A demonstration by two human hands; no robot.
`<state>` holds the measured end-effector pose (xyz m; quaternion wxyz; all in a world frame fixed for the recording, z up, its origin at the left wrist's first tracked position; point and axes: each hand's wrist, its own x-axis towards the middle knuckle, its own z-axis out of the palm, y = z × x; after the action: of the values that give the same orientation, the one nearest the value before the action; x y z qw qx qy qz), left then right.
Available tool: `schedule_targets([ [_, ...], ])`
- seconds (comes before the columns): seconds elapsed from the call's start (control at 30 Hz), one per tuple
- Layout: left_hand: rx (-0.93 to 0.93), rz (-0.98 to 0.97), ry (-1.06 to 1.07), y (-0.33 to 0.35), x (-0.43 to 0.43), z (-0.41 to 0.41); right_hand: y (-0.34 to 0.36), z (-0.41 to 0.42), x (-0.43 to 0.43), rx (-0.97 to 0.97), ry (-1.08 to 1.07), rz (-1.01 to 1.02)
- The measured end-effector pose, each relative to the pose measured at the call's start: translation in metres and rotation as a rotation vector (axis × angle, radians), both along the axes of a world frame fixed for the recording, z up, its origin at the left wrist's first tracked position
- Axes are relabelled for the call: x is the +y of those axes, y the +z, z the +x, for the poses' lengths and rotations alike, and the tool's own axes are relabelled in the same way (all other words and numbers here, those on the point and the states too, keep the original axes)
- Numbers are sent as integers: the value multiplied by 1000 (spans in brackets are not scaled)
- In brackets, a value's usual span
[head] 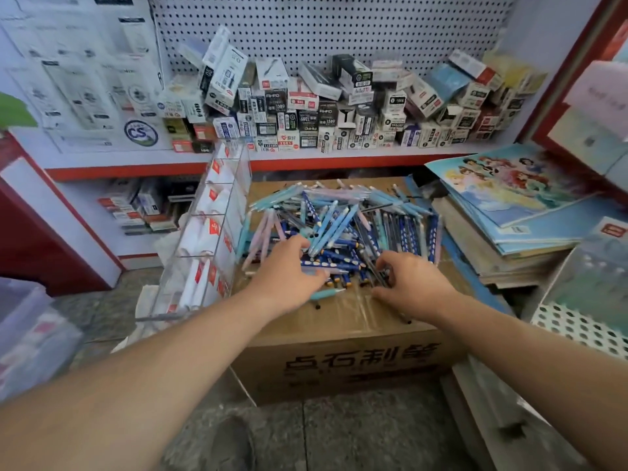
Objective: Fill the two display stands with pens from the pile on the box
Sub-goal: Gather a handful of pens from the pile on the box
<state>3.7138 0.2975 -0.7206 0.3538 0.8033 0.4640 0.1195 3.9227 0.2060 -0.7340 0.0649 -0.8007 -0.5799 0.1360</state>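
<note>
Behind everything runs a white pegboard wall (pixel 339 28) over a shelf crammed with small packets (pixel 306 107), and below it, on the grey floor, stands a cardboard box (pixel 339 362) with the pens (pixel 339 215) heaped loose across its taped top. They are a thick tangle of pale blue, pink and dark blue, and a few have strayed to the near edge. The left hand (pixel 289 266) reaches into the near left of the heap, its fingers curled over some dark blue pens and the thumb closing under them, so it seems to have hold of a few. The right hand (pixel 413 282) lies at the near right of the heap with its fingers bent down among the pens; whether it grips any I cannot tell. A clear display stand (pixel 210 232) leans just beside the box on the left; its pockets show white shapes with red labels, though through the blurred plastic it is hard to say what is inside them. A second stand I cannot make out. A stack of books (pixel 509 232) sits to the right. With the heap so full, most of the filling looks to be left.
</note>
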Motion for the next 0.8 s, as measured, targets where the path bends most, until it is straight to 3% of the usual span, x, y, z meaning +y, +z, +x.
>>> schedule_targets([
  [0.3, 13, 19, -22, -1, 1, -5, -6, 4, -1, 107, -95, 30],
  [0.53, -3, 76, -25, 2, -1, -2, 3, 10, -11, 367, -180, 111],
  [0.7, -96, 127, -98, 9, -6, 6, 22, 3, -20, 635, -88, 133],
  [0.8, -184, 30, -102, 9, -11, 14, 29, -3, -22, 747, -53, 154],
])
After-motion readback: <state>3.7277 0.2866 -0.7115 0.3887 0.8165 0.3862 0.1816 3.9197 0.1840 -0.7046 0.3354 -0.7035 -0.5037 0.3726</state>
